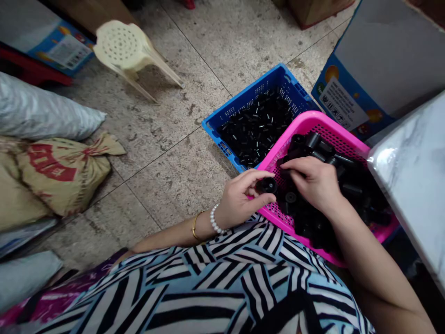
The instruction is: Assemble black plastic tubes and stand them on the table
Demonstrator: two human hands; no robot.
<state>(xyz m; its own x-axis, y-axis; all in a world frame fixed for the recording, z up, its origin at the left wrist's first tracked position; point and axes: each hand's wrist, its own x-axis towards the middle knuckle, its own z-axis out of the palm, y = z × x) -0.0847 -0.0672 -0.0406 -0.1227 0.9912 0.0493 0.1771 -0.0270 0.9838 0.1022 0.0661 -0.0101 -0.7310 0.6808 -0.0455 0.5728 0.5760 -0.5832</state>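
My left hand (243, 195) is closed around a black plastic cap-like piece (267, 185), its rounded, glossy end facing up. It is at the near left rim of a pink perforated basket (313, 117). Over that basket, my right hand (314, 181) has its thumb and index finger bent towards each other, and whatever is between them is hidden or too dark to make out. Black cylindrical plastic parts (351, 189) fill the basket beneath it. Beyond lies a blue crate (217, 134) with many small black tubular pieces (259, 123) inside.
A marbled white tabletop (413, 171) borders the basket on the right. Behind stands a large printed carton (347, 99). A cream plastic stool (121, 44) is on the tiled floor (181, 171). Tied sacks (66, 174) and a silvery bag (45, 109) lie at left.
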